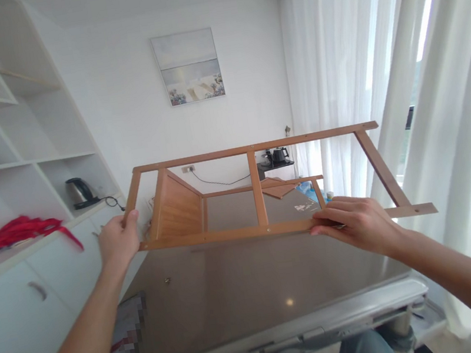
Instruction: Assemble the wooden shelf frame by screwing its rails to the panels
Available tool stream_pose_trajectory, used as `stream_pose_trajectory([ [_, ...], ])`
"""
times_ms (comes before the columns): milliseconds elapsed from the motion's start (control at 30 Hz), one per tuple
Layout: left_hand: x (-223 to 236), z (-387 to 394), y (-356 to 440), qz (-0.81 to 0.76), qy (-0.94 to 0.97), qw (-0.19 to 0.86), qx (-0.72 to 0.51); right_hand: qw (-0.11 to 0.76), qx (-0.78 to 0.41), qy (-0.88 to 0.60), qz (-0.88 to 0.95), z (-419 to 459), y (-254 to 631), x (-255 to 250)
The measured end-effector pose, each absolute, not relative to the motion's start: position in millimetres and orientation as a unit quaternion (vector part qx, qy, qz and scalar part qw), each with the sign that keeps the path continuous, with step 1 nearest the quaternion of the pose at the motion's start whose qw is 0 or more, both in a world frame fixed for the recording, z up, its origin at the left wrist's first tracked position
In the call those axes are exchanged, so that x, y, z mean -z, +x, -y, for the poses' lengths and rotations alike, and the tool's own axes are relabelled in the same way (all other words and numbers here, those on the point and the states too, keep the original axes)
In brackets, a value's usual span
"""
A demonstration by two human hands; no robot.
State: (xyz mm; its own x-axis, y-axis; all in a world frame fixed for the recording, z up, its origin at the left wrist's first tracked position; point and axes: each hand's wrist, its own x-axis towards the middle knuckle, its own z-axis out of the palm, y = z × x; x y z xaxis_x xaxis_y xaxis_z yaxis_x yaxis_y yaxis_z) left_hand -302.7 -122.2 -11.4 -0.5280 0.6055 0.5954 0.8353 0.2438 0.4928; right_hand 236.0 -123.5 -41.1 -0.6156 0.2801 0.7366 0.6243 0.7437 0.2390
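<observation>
A long wooden frame point(257, 191) with crossbars is held up over the glossy brown table point(254, 293). My left hand point(120, 236) grips its left end bar, thumb on top. Farther right, my right hand point(354, 220) is wrapped round the near long rail, its palm side hidden. A wooden panel point(178, 206) slants back from the frame's left part towards a second wooden rail assembly point(318, 190) behind it. Whether these parts are joined I cannot tell. Another flat wooden piece point(279, 187) shows through the right opening.
Small hardware bits point(167, 280) lie on the table, and a pixelated sheet point(128, 330) is at its left edge. White shelves with a kettle point(81, 192) and red cloth point(20, 230) stand left. White curtains point(443, 107) hang right. A black pot point(280, 155) stands at the back.
</observation>
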Motion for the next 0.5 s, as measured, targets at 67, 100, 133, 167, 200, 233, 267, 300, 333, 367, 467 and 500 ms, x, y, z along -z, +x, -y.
stream_pose_trajectory([
  [67,21.7,130.9,-300.3,0.775,-0.458,0.141,0.412,0.352,0.258,-0.257,0.862,126.9,238.3,46.9],
  [100,26.5,135.3,-299.0,0.774,-0.455,0.141,0.417,0.352,0.263,-0.255,0.861,128.4,239.4,49.7],
  [133,30.9,139.5,-297.8,0.774,-0.451,0.141,0.421,0.352,0.266,-0.254,0.860,129.9,240.4,52.4],
  [167,35.0,143.4,-296.5,0.774,-0.447,0.141,0.426,0.353,0.267,-0.254,0.860,131.4,241.3,55.2],
  [200,38.8,147.2,-295.2,0.773,-0.444,0.142,0.431,0.354,0.267,-0.254,0.859,132.9,242.2,58.1],
  [233,42.6,150.8,-293.8,0.772,-0.440,0.142,0.436,0.356,0.266,-0.254,0.859,134.5,243.0,61.4],
  [267,46.4,154.2,-292.2,0.771,-0.437,0.143,0.441,0.358,0.265,-0.255,0.858,136.1,243.8,65.3],
  [300,50.5,157.7,-290.3,0.769,-0.435,0.142,0.447,0.361,0.264,-0.257,0.857,137.7,244.8,69.8],
  [333,55.2,161.2,-288.2,0.766,-0.434,0.139,0.453,0.363,0.264,-0.260,0.855,139.2,246.1,75.1],
  [367,60.5,164.9,-285.8,0.763,-0.435,0.136,0.460,0.364,0.263,-0.265,0.853,140.6,247.7,81.3],
  [467,82.3,176.4,-278.5,0.750,-0.440,0.114,0.481,0.362,0.247,-0.290,0.851,143.7,254.6,104.3],
  [500,91.3,180.2,-276.3,0.745,-0.446,0.101,0.486,0.359,0.232,-0.300,0.853,144.2,257.4,112.9],
])
